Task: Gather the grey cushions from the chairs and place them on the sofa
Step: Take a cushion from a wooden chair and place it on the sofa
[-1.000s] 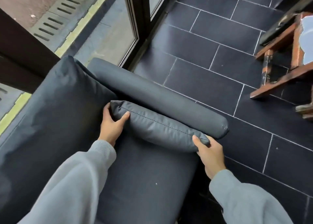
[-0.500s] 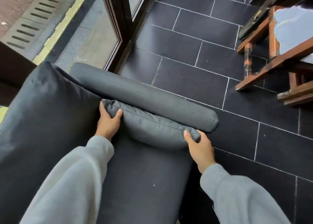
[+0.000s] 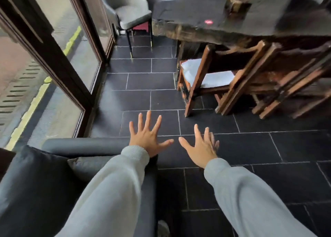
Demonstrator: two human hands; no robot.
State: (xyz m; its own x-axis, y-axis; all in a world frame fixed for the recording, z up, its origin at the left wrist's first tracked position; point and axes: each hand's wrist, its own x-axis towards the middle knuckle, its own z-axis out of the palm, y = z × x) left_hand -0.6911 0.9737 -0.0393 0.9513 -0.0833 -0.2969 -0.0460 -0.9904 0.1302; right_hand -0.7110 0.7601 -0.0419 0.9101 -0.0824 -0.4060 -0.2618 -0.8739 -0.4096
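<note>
Both hands are hanging empty over the dark tiled floor (image 3: 241,147): left hand (image 3: 147,138) and right hand (image 3: 200,148) are showing fingers (image 3: 146,122) spread wide, palms down, holding nothing. The small grey cushion (image 3: 87,167) is lying on the sofa (image 3: 35,192), tucked against the sofa armrest (image 3: 82,145) and beside the big back pillow (image 3: 35,167), probably wedged there so it is not sliding off. It is sitting behind and left of the fingers, under the left sleeve (image 3: 111,192), well apart from the right hand. A wooden chair (image 3: 195,86) by the counter (image 3: 215,14) is carrying a pale seat pad (image 3: 211,77), likely the next pick, apart from both hands. A grey upholstered chair (image 3: 133,14) is standing further off.
</note>
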